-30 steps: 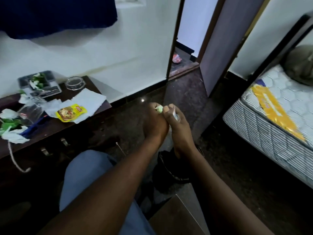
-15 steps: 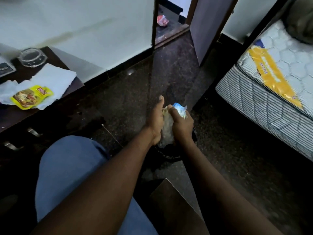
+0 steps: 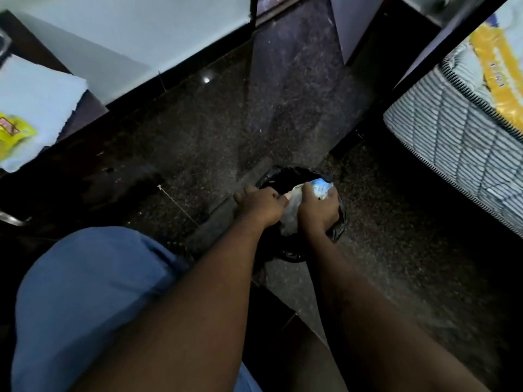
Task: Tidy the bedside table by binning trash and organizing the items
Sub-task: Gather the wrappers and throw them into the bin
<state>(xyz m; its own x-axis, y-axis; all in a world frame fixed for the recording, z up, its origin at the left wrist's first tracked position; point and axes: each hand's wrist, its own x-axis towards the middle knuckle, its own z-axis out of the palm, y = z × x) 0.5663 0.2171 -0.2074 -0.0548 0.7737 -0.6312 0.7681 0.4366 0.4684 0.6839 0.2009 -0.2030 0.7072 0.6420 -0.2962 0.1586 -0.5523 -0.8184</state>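
Both hands, left hand (image 3: 261, 205) and right hand (image 3: 318, 212), clamp crumpled trash (image 3: 291, 217) over the bin (image 3: 285, 172) mouth; released off-centre, it may catch the rim and spill onto the floor (image 3: 226, 131).

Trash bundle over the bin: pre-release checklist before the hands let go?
1. Trash bundle above the bin opening: ok.
2. Left hand and right hand both gripping the bundle: ok.
3. Black liner around the rim: ok.
4. Room left inside the bin: cannot tell, interior is dark.
5. Bundle holding together, nothing seen dropped on the floor: ok.
6. Bedside table cleared: not ok, yellow packet and paper remain.
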